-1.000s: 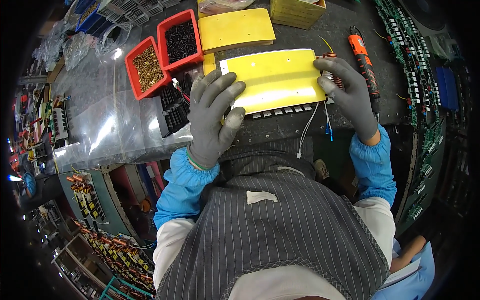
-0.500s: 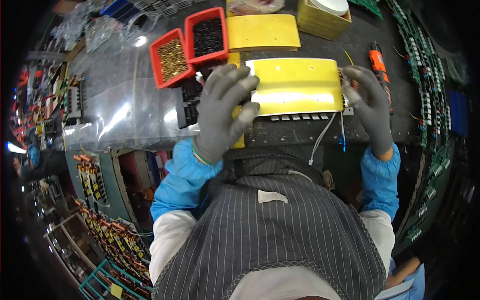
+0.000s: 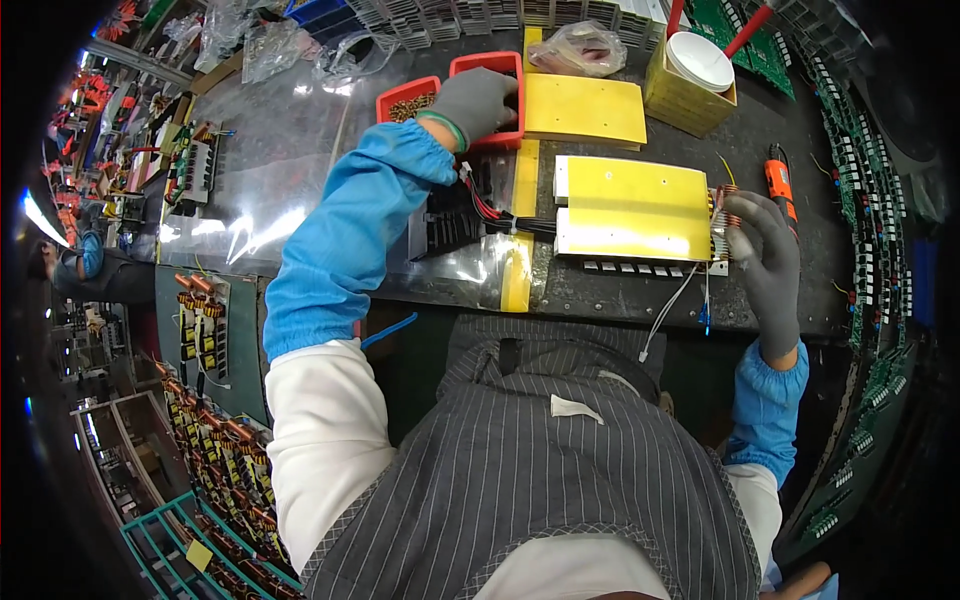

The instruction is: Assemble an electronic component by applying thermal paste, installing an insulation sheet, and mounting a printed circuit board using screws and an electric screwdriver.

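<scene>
On the bench, the yellow sheet was seen lying near the front edge, right of the red bin. The bin was entered by the left hand, fingertips hidden, grip can't be told. The right hand was held at the coil, thumb and fingers spread apart.

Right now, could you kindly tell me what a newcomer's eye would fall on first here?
Probably the shiny yellow sheet on the dark worktable, with the gray-gloved right hand at its right end. Next might come the gloved left hand over a red bin beyond the sheet's left end, its bright blue sleeve crossing the table. An orange-and-black tool also stands out, farther right.
</scene>
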A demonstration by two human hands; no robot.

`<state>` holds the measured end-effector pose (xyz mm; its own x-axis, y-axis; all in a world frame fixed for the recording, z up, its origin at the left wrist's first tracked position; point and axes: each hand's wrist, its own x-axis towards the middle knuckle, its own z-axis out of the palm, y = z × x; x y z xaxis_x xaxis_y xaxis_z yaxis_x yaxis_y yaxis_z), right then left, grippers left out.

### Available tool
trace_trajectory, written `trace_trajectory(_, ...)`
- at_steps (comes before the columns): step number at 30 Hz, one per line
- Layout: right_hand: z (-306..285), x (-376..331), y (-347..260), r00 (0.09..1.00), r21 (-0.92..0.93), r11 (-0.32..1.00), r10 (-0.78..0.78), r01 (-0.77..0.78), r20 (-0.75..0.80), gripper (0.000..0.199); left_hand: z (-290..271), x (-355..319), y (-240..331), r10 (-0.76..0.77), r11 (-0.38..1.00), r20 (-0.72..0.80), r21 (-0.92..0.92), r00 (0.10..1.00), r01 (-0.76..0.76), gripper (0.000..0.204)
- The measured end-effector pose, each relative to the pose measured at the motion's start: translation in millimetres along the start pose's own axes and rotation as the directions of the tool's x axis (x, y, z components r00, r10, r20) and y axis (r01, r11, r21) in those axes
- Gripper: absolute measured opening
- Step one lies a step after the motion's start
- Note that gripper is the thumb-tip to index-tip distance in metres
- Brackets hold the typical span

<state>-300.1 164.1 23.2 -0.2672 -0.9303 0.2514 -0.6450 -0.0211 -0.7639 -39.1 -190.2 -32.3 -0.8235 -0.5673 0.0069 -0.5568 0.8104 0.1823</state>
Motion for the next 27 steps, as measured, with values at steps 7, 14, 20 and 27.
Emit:
trace_trajectory(7,-3.6,4.8,1.6,1.000,-0.002,1.000,0.023,-0.023,-0.004,0.030,-5.7,-9.6,-11.5,-0.114,0.924,-0.064,-0.373,0.991,0.082,0.025)
trace_trajectory(14,-1.7,14.2,1.3,1.000,0.014,1.000,0.014,-0.014,0.018,0.030,-19.5,-35.0,-34.0,-0.267,-0.214,0.365,-0.925,0.892,0.314,0.036)
trace_trajectory(20,-0.6,20.2,-1.2,1.000,-0.010,1.000,0.002,-0.002,0.018,0.030,-25.9,-53.4,-31.9,-0.233,-0.222,0.271,-0.950,0.934,0.221,0.048)
trace_trajectory(27,2.7,26.6,-4.8,0.999,0.014,1.000,-0.027,0.027,0.026,0.031,-33.0,-61.7,-28.1,-0.246,-0.151,0.290,-0.954,0.925,0.259,0.041)
